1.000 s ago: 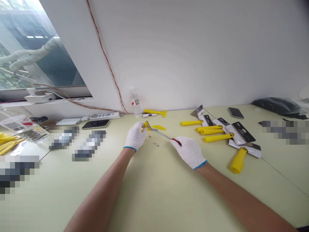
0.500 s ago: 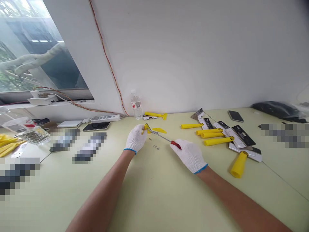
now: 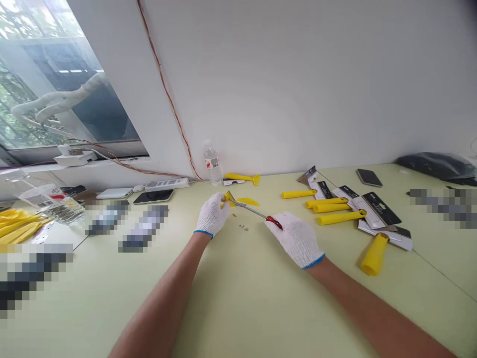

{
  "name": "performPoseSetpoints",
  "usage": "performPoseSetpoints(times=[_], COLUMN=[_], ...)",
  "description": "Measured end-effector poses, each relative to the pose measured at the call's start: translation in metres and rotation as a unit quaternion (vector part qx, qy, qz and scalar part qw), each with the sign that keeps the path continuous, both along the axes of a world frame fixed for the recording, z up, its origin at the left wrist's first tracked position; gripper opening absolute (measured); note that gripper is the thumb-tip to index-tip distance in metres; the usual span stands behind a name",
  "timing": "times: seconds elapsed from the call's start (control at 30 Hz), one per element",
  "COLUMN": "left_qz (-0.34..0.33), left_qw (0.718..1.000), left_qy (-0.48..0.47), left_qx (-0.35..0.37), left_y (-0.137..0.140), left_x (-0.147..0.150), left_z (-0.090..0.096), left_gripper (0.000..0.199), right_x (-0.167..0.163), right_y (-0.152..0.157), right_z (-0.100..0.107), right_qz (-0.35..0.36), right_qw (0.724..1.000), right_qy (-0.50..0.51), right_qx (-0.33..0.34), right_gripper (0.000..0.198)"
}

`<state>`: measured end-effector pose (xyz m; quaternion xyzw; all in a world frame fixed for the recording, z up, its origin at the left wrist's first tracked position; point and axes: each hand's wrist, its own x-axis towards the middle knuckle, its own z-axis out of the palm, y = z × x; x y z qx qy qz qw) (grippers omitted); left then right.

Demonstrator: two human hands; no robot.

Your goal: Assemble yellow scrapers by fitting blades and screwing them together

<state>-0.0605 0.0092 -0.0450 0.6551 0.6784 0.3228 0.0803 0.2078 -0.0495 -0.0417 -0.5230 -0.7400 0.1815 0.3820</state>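
Observation:
My left hand (image 3: pixel 213 216), in a white knit glove with a blue cuff, pinches a small yellow plastic part (image 3: pixel 228 196) above the table. My right hand (image 3: pixel 298 241), gloved alike, is wrapped round the red handle of a screwdriver (image 3: pixel 275 222). Its long metal shaft points left, and the tip meets the yellow part; the exact contact is too small to make out. Just beyond the shaft lies a flat yellow piece (image 3: pixel 249 201). Several tiny metal screws (image 3: pixel 243 227) rest on the table between my hands.
Yellow-handled scrapers (image 3: pixel 341 217) with black-and-white cards lie on the right, beside a loose yellow handle (image 3: pixel 374 254). At the back are a water bottle (image 3: pixel 213 166), another yellow scraper (image 3: pixel 242 177), a power strip (image 3: pixel 167 184) and phones. A large bottle (image 3: pixel 55 201) lies at left.
The view has shifted slightly, so most things appear a little further right. Both hands keep their grips, with the screwdriver still against the yellow part.

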Motion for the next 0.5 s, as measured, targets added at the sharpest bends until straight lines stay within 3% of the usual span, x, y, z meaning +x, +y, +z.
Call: performPoseSetpoints(times=[0.07,0.13,0.2,0.27,0.37,0.43,0.5], left_qz=[0.002,-0.001,-0.006,-0.009,-0.009,-0.007,-0.003], left_qw=[1.000,1.000,1.000,1.000,1.000,1.000,1.000], left_qy=[-0.001,0.001,0.003,0.009,0.016,0.013,0.007], left_qx=[-0.005,0.001,0.009,0.012,0.009,0.006,0.003], left_y=[-0.001,-0.002,-0.003,-0.004,-0.004,-0.003,-0.002], left_x=[0.001,0.001,0.002,0.003,0.003,0.003,0.002], left_z=[0.002,0.004,0.006,0.006,0.006,0.005,0.004], left_gripper=[0.020,0.020,0.019,0.017,0.015,0.016,0.017], right_x=[-0.001,-0.001,0.000,0.002,0.003,0.001,0.000], right_y=[-0.002,-0.005,-0.006,-0.003,0.002,0.004,0.003], right_z=[0.001,0.001,0.000,-0.001,-0.002,-0.002,-0.001], right_qz=[0.021,0.060,0.074,0.056,0.004,-0.013,-0.017], right_qw=[0.996,0.976,0.959,0.973,0.998,0.999,0.996], right_qy=[0.013,0.043,0.072,0.074,0.023,-0.008,-0.019], right_qx=[-0.083,-0.206,-0.265,-0.212,-0.060,-0.046,-0.081], right_gripper=[0.050,0.052,0.046,0.037,0.033,0.036,0.043])
